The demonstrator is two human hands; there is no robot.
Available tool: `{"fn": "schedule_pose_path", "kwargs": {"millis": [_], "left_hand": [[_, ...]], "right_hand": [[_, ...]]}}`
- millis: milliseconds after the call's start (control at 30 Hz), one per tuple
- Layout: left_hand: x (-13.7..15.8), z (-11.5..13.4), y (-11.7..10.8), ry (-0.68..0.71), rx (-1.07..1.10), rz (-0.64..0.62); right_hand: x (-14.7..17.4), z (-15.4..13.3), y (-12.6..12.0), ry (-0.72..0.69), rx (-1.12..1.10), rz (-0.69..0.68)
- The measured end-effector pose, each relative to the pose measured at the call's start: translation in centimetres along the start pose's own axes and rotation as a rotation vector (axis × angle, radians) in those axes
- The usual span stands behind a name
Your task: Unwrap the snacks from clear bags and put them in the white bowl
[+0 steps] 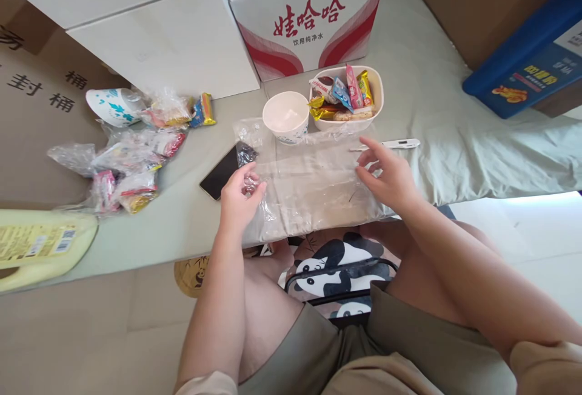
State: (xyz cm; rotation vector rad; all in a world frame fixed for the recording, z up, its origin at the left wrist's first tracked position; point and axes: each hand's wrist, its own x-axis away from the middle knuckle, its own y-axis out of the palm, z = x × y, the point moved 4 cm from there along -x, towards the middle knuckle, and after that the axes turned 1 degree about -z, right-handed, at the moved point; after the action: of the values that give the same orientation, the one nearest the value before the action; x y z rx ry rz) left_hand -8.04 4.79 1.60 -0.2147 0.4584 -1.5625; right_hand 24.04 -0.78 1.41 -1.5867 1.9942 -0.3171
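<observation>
A clear plastic bag (313,182) lies spread flat on the cloth-covered surface in front of me. Over its left edge is my left hand (240,195), fingers apart and slightly bent, close to a black phone (220,170) that the bag partly overlaps. My right hand (388,176) hovers by the bag's right side with its fingers parted, beside a white digital thermometer (402,144). Whether either hand touches the plastic is hard to see. Just beyond the bag stand an empty paper bowl (285,117) and a cream tub (379,91) holding several wrapped snacks (352,88).
To the left lie several clear bags of snacks (131,155) and a tipped paper bowl (113,107) with blue leaves. A yellow-green jug (45,246) is at the near left. White boxes (309,25) line the back; a blue container (527,55) stands at right.
</observation>
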Motion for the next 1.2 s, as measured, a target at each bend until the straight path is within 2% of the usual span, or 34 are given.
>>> {"fn": "schedule_pose_path", "kwargs": {"millis": [67, 167, 233, 267, 333, 367, 467, 500, 533, 567, 633, 700, 733, 767, 833, 967, 1067, 1133, 1200], "left_hand": [[0.1, -0.1, 0.1, -0.008, -0.044, 0.009], [0.2, 0.4, 0.3, 0.027, -0.116, 0.02], [0.3, 0.9, 0.3, 0.079, -0.107, 0.065], [0.3, 1.2, 0.2, 0.108, -0.078, 0.097], [0.5, 1.6, 0.0, 0.135, 0.043, 0.153], [0.5, 1.7, -0.1, 0.115, 0.132, 0.168], [0.6, 1.7, 0.2, -0.066, 0.384, 0.142], [0.6, 1.6, 0.4, -0.144, 0.434, 0.1], [0.5, 1.6, 0.7, -0.217, 0.461, 0.046], [0.4, 1.5, 1.0, -0.279, 0.471, -0.016], [0.1, 1.3, 1.5, -0.378, 0.471, -0.139], [-0.3, 0.9, 1.9, -0.452, 0.46, -0.244], [-0.4, 0.8, 2.3, -0.476, 0.452, -0.298], [-0.4, 0.8, 2.7, -0.492, 0.446, -0.361], [-0.3, 1.2, 3.9, -0.496, 0.444, -0.504], [0.8, 3.5, 6.8, -0.409, 0.471, -0.803], [1.4, 4.8, 8.1, -0.382, 0.535, -0.936], [1.1, 5.0, 8.1, -0.386, 0.628, -0.886], [0.1, 4.6, 7.6, -0.378, 0.744, -0.67]], "right_hand": [[0.0, 0.2, -0.3, -0.025, 0.125, 0.045], [0.1, -0.3, -1.3, -0.073, 0.275, 0.209], [0.2, -1.1, -2.0, -0.119, 0.27, 0.262], [0.2, -1.5, -2.2, -0.136, 0.224, 0.241], [0.3, -1.8, -2.2, -0.089, 0.028, 0.115], [0.3, -1.6, -2.0, -0.015, -0.112, 0.012], [0.9, -0.7, -0.7, 0.35, -0.542, -0.36], [1.1, -0.3, -0.3, 0.474, -0.626, -0.456], [1.2, 0.2, -0.1, 0.571, -0.657, -0.493], [1.1, 0.7, -0.1, 0.627, -0.635, -0.456], [0.2, 1.7, -1.1, 0.608, -0.446, -0.205], [-0.6, 1.9, -2.4, 0.453, -0.234, 0.097], [-1.0, 1.7, -2.7, 0.366, -0.171, 0.176], [-1.4, 1.3, -2.6, 0.283, -0.136, 0.185], [-2.1, 0.2, -1.6, 0.105, -0.091, 0.044], [-2.3, -2.3, 2.5, -0.224, 0.05, -0.366], [-1.4, -3.3, 5.0, -0.238, 0.044, -0.626], [-0.5, -3.6, 5.5, -0.18, 0.037, -0.753], [0.1, -3.8, 5.0, -0.111, -0.01, -0.772]]}}
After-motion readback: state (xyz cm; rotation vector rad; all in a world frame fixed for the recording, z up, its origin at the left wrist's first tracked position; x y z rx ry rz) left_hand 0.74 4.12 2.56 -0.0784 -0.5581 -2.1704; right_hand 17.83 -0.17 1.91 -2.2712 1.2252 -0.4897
